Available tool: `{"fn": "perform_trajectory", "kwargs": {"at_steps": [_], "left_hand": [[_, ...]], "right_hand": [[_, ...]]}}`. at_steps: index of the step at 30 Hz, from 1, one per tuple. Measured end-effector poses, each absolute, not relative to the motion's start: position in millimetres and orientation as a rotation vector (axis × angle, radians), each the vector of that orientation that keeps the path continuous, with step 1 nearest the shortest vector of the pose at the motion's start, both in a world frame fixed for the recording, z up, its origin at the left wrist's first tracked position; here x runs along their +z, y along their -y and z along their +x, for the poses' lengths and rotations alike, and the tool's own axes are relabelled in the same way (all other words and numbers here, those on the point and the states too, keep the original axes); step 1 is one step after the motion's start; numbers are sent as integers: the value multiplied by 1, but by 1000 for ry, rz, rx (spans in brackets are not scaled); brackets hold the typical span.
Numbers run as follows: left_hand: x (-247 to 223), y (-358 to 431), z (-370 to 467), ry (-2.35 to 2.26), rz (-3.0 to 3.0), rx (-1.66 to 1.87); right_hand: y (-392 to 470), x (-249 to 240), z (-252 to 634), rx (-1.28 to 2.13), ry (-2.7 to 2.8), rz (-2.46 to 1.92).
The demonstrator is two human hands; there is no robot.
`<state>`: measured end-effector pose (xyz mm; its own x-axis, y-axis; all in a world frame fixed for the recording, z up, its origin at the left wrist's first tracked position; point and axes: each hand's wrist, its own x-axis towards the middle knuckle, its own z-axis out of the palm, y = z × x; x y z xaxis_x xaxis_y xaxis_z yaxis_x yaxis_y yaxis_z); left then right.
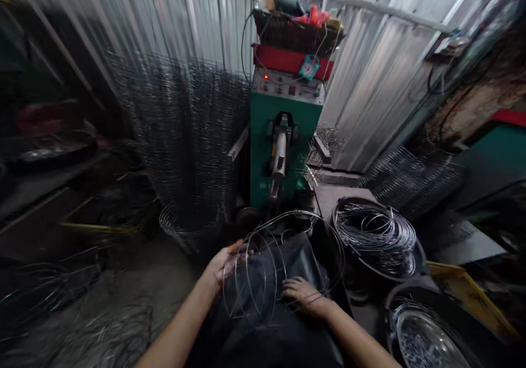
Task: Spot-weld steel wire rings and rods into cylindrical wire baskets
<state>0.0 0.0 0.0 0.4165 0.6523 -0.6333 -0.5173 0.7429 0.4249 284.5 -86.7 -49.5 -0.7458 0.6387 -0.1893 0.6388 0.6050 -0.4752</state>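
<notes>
A wire frame (250, 280) of thin bent hoops lies over the black apron (296, 258) on my lap. At its left side, my left hand (226, 264) is closed around the wires, and something orange shows at its fingers. My right hand (304, 295) rests lower at the frame's right side, fingers curled on the wires near the apron; the exact grip is blurred. Beyond the frame stands a green spot-welding machine (263, 121), whose electrode arm (280, 154) points toward me. A large thin ring of wire arches up from the frame to just below the machine's arm.
Tall stacks of wire baskets (197, 132) stand left of the machine. At right are a tub of wire rings (376, 236), a basin of small metal pieces (427, 335) and a yellow crate (472, 297). Loose wire (110, 329) lies on the floor at left.
</notes>
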Motion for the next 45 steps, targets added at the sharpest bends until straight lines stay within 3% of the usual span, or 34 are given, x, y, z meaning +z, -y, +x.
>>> {"fn": "perform_trajectory", "kwargs": {"at_steps": [7,11,16,20,30,34,41,45], "left_hand": [[-14,-17,3,-642,51,800],[-4,-25,9,-778,62,969],[-5,-8,12,-994,180,1021],[-11,27,27,-1206,424,1302],[-8,39,77,-1042,577,1333],[-11,32,73,-1035,609,1348],[-16,36,66,-1023,712,1330],[-16,37,69,-1005,712,1313]], "right_hand": [[93,-44,280,-813,-3204,1250],[77,-25,267,-784,-3319,1579],[53,-14,249,-898,-3296,1878],[41,-12,237,-1032,-3197,1982],[21,-1,216,-1240,-2991,2193],[14,13,236,-971,-3006,2063],[-15,65,282,-302,-3134,2355],[-46,76,284,-119,-3157,1928]]}}
